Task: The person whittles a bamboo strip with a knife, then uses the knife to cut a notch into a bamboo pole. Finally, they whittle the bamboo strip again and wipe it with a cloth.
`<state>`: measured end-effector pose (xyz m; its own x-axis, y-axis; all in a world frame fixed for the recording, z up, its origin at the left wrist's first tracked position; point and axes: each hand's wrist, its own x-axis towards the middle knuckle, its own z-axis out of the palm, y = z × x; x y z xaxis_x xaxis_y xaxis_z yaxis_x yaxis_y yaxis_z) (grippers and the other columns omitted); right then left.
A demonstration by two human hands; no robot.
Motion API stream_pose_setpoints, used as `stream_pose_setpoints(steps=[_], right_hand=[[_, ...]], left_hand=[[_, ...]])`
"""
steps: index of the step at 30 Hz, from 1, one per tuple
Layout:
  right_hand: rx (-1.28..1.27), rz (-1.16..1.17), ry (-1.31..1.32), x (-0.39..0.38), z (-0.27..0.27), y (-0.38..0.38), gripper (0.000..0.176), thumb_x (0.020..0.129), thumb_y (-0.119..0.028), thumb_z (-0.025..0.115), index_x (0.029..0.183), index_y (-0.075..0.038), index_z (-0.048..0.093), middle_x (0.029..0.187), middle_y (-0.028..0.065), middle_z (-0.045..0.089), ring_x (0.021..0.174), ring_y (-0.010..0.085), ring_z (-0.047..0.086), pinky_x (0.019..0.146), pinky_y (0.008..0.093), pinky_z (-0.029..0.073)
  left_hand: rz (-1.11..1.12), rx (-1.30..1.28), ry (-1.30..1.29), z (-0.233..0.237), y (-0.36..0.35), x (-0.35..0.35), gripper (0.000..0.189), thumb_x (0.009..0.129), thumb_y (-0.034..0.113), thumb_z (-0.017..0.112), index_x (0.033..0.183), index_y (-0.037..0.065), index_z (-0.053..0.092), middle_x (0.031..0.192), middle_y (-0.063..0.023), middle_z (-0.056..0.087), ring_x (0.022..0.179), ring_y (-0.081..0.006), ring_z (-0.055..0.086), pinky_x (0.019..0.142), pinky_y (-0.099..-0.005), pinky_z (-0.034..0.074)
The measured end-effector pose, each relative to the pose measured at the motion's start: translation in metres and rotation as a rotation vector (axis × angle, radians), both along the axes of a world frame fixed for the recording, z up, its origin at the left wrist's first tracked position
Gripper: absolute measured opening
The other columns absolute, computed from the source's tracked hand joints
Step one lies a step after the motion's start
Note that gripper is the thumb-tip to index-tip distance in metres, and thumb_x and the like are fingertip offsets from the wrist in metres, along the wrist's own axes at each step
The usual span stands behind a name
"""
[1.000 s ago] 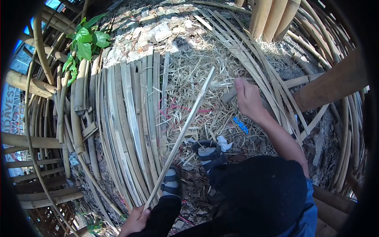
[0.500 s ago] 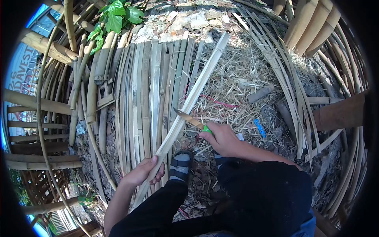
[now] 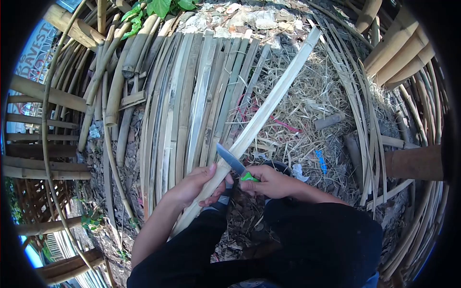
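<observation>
A long pale bamboo strip (image 3: 274,98) slants from my left thigh up toward the upper right. My left hand (image 3: 205,185) is wrapped round its lower part, thumb on top and fingers curled beneath. In my right hand (image 3: 270,181) is a knife (image 3: 231,160) with a green handle, gripped in a closed fist. The blade lies across the strip just beyond my left thumb, its tip pointing to the upper left. Part of the handle is hidden by my fingers.
Many split bamboo strips (image 3: 185,101) lie side by side on the ground at the left. Shavings (image 3: 293,108) cover the ground beyond my feet, with a red string (image 3: 287,126) and a blue scrap (image 3: 321,161) among them. More strips (image 3: 353,91) and thick bamboo poles (image 3: 401,45) are at the right.
My right hand has drawn the knife down along the strip toward me, close to my left hand. My left hand has shifted slightly up and right; the whole view has shifted too.
</observation>
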<state>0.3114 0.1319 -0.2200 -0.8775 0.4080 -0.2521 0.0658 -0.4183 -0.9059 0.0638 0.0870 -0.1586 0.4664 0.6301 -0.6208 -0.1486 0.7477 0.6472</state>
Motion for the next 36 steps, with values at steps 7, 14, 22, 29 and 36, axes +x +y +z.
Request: stream_pose_setpoints(steps=[7, 14, 22, 29, 36], right_hand=[[0.049, -0.073, 0.031, -0.010, 0.012, 0.004, 0.050, 0.105, -0.049, 0.046, 0.091, -0.003, 0.058, 0.070, -0.0026, 0.050, 0.062, 0.0054, 0.048, 0.054, 0.0236, 0.040], [-0.495, 0.086, 0.018, -0.003, 0.022, 0.009, 0.051, 0.103, -0.051, 0.048, 0.089, -0.003, 0.059, 0.064, -0.0043, 0.044, 0.052, 0.0033, 0.035, 0.046, 0.0186, 0.025], [-0.606, 0.072, 0.003, -0.004, 0.016, -0.001, 0.046, 0.100, -0.049, 0.055, 0.091, -0.005, 0.063, 0.067, -0.0050, 0.049, 0.052, 0.0019, 0.035, 0.046, 0.0181, 0.026], [-0.489, -0.001, -0.162, 0.000, 0.030, -0.009, 0.040, 0.098, -0.045, 0.061, 0.089, -0.007, 0.067, 0.073, -0.0049, 0.058, 0.056, 0.0015, 0.039, 0.051, 0.0178, 0.030], [-0.353, -0.093, -0.191, -0.002, 0.030, -0.015, 0.041, 0.100, -0.041, 0.062, 0.081, -0.005, 0.067, 0.065, -0.0053, 0.053, 0.054, 0.0024, 0.040, 0.050, 0.0198, 0.030]], left_hand=[[-0.023, -0.020, 0.049, 0.005, -0.007, 0.010, 0.053, 0.108, 0.048, 0.034, 0.114, 0.001, 0.060, 0.074, -0.0010, 0.050, 0.050, -0.0072, 0.040, 0.043, -0.0209, 0.032], [-0.026, 0.124, 0.263, 0.017, -0.017, 0.020, 0.047, 0.108, 0.047, 0.036, 0.103, 0.005, 0.056, 0.073, 0.0023, 0.046, 0.054, -0.0058, 0.038, 0.047, -0.0212, 0.032], [-0.087, 0.138, 0.265, 0.011, -0.022, 0.016, 0.047, 0.110, 0.042, 0.033, 0.114, 0.004, 0.061, 0.072, 0.0041, 0.045, 0.056, -0.0044, 0.039, 0.048, -0.0198, 0.035], [-0.139, 0.181, 0.355, 0.021, -0.032, 0.021, 0.046, 0.110, 0.040, 0.035, 0.111, 0.002, 0.061, 0.072, 0.0027, 0.046, 0.060, -0.0063, 0.040, 0.054, -0.0226, 0.037], [-0.153, 0.245, 0.422, 0.017, -0.039, 0.020, 0.046, 0.110, 0.040, 0.033, 0.114, 0.004, 0.061, 0.070, 0.0037, 0.045, 0.056, -0.0058, 0.040, 0.051, -0.0217, 0.035]])
